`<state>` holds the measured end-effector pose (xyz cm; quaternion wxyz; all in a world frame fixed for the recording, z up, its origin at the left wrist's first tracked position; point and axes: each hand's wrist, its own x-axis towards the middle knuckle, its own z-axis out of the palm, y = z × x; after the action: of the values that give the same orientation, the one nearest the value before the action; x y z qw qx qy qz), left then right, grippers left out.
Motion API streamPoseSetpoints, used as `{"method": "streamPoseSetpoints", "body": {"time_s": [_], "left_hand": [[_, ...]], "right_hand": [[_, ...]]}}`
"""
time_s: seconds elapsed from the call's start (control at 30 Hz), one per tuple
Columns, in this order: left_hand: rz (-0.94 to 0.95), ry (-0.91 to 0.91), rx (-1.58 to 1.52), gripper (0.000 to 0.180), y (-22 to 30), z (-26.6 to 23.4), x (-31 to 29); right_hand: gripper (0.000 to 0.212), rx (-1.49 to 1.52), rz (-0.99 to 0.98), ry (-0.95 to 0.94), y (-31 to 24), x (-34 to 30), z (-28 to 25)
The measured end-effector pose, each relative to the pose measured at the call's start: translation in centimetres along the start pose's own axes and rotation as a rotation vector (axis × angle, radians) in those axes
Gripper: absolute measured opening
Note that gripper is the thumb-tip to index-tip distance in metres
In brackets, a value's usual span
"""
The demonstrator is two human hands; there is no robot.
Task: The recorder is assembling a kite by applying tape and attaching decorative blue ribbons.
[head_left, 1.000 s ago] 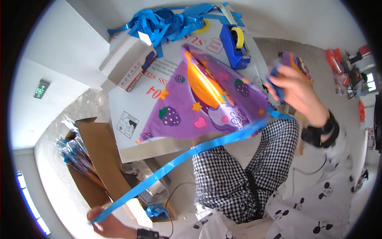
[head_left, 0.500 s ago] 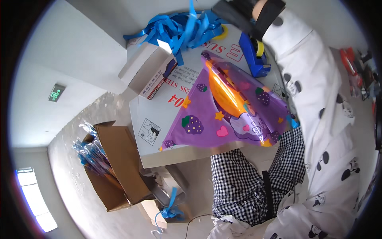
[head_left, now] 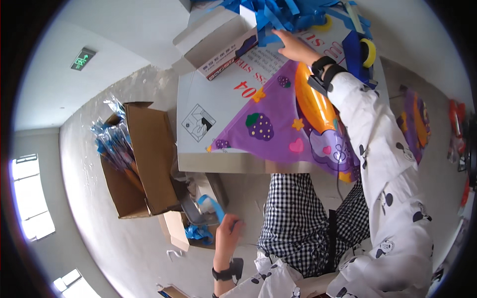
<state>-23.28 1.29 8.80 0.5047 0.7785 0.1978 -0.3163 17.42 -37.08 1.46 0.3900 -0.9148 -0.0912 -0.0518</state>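
Observation:
My left hand (head_left: 229, 229) is low at the left of my lap, its fingers closed on a blue ribbon strip (head_left: 212, 206) that sticks up from it. My right hand (head_left: 297, 48) reaches across the board-topped table (head_left: 203, 141), fingers apart, beside the heap of blue ribbon strips (head_left: 278, 14) at the far edge. Its fingertips are close to the strips, and I see nothing held. Under my right forearm lies a glossy purple triangular sheet (head_left: 278, 111) printed with berries, stars and a heart. Its orange part (head_left: 314, 97) is partly hidden by the sleeve.
A white carton (head_left: 218, 47) stands open at the far left of the table. A blue tape dispenser (head_left: 355, 57) is at the far right. Left of the table, a brown box (head_left: 154, 159) holds wrapped pieces; a smaller box (head_left: 176, 231) below it contains blue ribbon.
My right hand has come down and left toward the ribbon heap. My left hand has come into view with a blue strip near the small box. The view has shifted.

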Motion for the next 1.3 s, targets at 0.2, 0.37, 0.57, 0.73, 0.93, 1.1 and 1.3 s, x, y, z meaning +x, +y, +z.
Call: {"method": "streamPoseSetpoints", "body": {"time_s": [0.2,0.37,0.57,0.73,0.93,1.1,1.3], "left_hand": [[0.2,0.069,0.078,0.011,2.3,1.7,4.9],[0.342,0.232,0.04,0.012,4.1,1.1,10.8],[0.507,0.367,0.094,0.014,4.9,1.9,15.7],[0.356,0.456,-0.067,0.017,4.8,4.2,16.8],[0.36,0.514,-0.023,0.021,4.7,4.5,17.0],[0.367,0.513,-0.042,0.021,4.5,4.5,17.2],[0.379,0.494,-0.02,0.023,4.5,4.2,17.2]], "right_hand": [[0.055,-0.124,-0.322,-0.093,-8.2,-14.1,4.5],[0.054,-0.268,-0.244,-0.371,-11.8,-25.3,6.9],[0.049,-0.315,-0.143,-0.242,-10.5,-29.2,5.4],[0.044,-0.293,-0.143,-0.151,-10.6,-29.4,6.0],[0.02,0.013,-0.074,0.037,-12.7,-27.1,8.4],[0.015,0.448,0.025,0.06,-14.7,-22.6,13.7],[0.021,0.396,0.1,0.007,-14.6,-21.5,15.8]]}}
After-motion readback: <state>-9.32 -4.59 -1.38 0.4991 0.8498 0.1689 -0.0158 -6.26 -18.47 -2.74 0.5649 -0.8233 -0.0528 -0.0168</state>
